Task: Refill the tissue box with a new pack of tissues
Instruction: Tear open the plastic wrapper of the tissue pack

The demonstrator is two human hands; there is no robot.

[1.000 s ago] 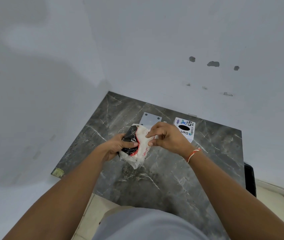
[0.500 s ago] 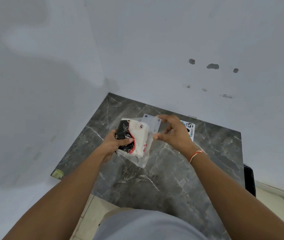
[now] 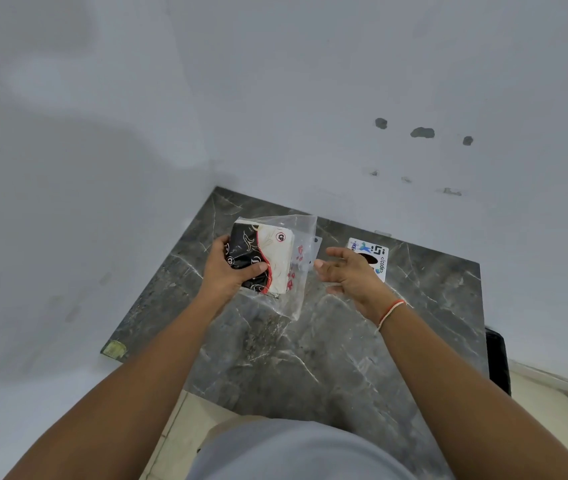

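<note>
My left hand (image 3: 225,271) grips the tissue pack (image 3: 268,256), a black, white and red stack inside a loose clear plastic wrapper, and holds it above the dark marble table (image 3: 327,358). The wrapper's open flap hangs out to the right and below the stack. My right hand (image 3: 344,271) hovers just right of the wrapper with fingers spread, touching nothing. Behind that hand the white tissue box (image 3: 370,258), printed with logos and showing a dark oval slot, lies flat on the table. A flat pale panel (image 3: 317,242) peeks out behind the wrapper.
White walls meet in a corner behind the table, close on the left and at the back. A black object (image 3: 499,362) stands by the table's right edge. Pale floor tiles (image 3: 185,431) show in front, beside my grey-clothed body.
My left hand raised the tissue pack and turned it flatter. My right hand let go of the wrapper and drew away to the right, opening its fingers and uncovering the tissue box.
</note>
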